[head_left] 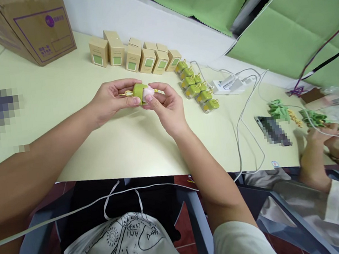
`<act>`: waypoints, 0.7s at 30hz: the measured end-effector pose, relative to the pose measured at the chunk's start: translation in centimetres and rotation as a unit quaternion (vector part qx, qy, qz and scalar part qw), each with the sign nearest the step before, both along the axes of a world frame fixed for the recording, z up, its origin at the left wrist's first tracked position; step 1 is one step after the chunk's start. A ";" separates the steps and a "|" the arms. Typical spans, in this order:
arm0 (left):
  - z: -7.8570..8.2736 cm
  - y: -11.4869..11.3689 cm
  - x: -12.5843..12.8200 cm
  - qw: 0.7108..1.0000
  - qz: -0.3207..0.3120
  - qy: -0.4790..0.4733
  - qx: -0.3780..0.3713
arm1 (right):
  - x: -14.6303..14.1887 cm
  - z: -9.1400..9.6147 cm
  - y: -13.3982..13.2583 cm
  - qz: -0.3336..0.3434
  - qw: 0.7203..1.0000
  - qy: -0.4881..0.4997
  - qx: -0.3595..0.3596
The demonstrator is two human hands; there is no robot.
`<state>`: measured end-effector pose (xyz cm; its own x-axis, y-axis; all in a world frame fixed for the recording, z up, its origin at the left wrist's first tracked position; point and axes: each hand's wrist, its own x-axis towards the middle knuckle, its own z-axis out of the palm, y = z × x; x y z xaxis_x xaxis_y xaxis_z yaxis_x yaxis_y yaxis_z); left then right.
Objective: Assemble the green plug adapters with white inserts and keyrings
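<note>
Above the pale table (123, 149), my left hand (109, 101) pinches a green cap-like case (137, 93) with a small loop at its left end. From the other side, my right hand (166, 104) grips a whitish-pink rounded piece (147, 92) that sits at the cap's opening. Whether the two pieces are fully joined cannot be seen, as fingers cover part of them. Right of my hands stand several small containers with green looped lids (204, 96), grouped in rows. Behind my hands is a line of small brown cartons (132, 55) with green labels.
A large cardboard box (43, 31) stands at the back left. A power strip (229, 86) with white cables (242, 114) lies right of the containers. Farther right are a phone (272, 131), green items (278, 109) and another person's hands (325, 134). A cable crosses my lap.
</note>
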<state>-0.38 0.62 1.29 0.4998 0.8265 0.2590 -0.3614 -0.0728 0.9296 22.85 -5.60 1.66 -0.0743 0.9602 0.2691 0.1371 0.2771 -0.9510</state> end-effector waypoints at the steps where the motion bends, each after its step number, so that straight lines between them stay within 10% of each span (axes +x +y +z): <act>1: 0.0 0.0 0.0 1.000 -0.002 -0.003 -0.002 | 0.0 0.0 0.0 -0.002 1.000 -0.002 -0.001; 21: 0.2 -0.7 0.1 1.000 -0.008 -0.008 -0.013 | 0.0 -0.4 0.0 -0.003 1.000 0.009 0.003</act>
<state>-0.25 -0.12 1.49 0.5087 0.8253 0.2453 -0.3774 -0.0423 0.9251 22.86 -5.55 1.25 -0.0631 0.9592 0.2756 0.1219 0.2815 -0.9518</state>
